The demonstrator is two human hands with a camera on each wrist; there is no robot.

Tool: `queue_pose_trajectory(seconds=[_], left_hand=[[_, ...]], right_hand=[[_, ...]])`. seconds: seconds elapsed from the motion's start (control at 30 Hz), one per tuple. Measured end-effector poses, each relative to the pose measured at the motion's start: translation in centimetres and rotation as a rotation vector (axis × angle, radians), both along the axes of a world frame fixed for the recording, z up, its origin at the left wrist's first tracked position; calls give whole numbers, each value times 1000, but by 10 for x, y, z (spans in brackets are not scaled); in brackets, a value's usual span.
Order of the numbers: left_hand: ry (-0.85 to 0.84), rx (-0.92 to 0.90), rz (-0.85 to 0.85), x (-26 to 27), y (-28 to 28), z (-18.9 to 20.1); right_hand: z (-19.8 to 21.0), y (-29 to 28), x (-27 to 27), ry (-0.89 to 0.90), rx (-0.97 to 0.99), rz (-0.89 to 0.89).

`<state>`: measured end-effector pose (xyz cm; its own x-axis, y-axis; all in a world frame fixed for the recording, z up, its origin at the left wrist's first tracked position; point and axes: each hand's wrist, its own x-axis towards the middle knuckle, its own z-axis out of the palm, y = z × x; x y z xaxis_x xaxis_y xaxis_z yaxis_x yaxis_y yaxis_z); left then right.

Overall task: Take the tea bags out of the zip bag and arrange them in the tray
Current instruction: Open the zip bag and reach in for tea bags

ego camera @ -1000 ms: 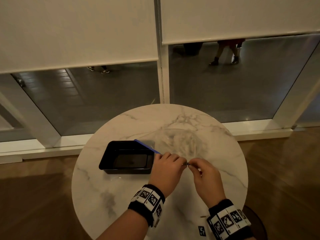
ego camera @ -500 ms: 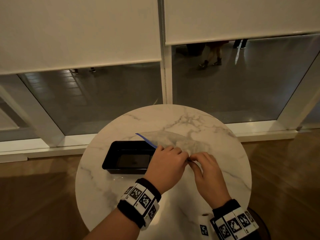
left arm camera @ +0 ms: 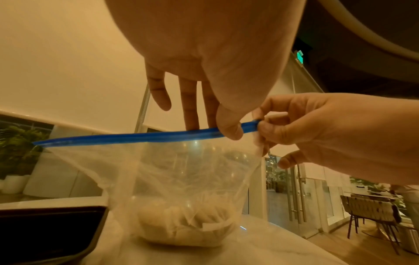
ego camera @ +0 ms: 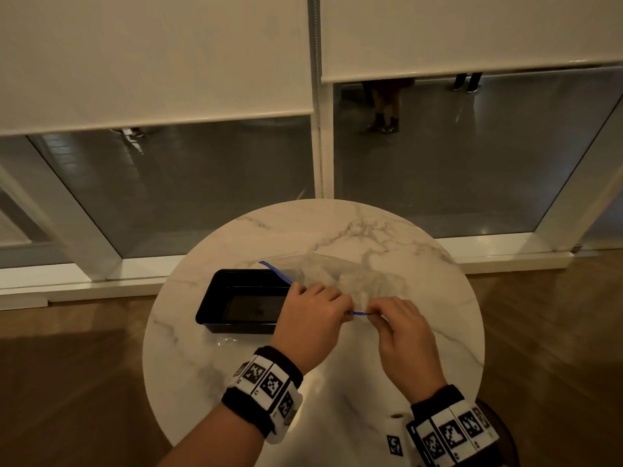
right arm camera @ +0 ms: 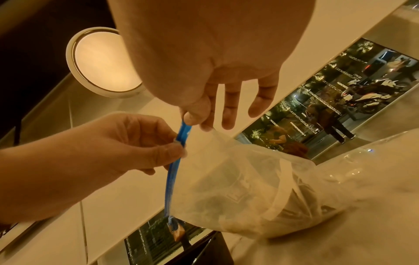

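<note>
A clear zip bag (ego camera: 350,281) with a blue zip strip (left arm camera: 136,137) stands on the round marble table (ego camera: 421,237), its bottom resting on the top. Pale tea bags (left arm camera: 186,226) lie bunched at its bottom. My left hand (ego camera: 317,315) pinches the blue strip (right arm camera: 179,141) between thumb and fingers. Just right of it, my right hand (ego camera: 401,328) pinches the strip's near end (ego camera: 360,313). Both hands hold the bag's top above the table. A black rectangular tray (ego camera: 242,299) sits left of the bag with nothing visible inside.
The table's near edge (ego camera: 236,429) lies under my wrists. Wooden floor (ego camera: 67,382) surrounds the table. Behind it are a window sill (ego camera: 505,261), glass panes and lowered blinds (ego camera: 151,55). Chairs (left arm camera: 371,211) stand far off to the right.
The bag's top has been lifted off the table and my hands have drawn slightly apart, exposing a short piece of blue strip between them.
</note>
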<state>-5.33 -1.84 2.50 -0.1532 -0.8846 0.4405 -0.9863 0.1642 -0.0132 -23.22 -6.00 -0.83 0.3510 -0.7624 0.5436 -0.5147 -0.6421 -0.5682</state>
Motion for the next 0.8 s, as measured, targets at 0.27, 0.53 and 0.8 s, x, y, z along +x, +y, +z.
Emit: queue_pose_trajectory(seconds=[0.27, 0.53, 0.8], left_hand=[[93, 16, 121, 42, 6, -22], [228, 122, 342, 94, 18, -49], [134, 482, 497, 125, 36, -84]], right_hand=[[-5, -13, -26, -76, 88, -58], [-9, -26, -61, -196, 303, -208], [-2, -9, -46, 128, 166, -286]])
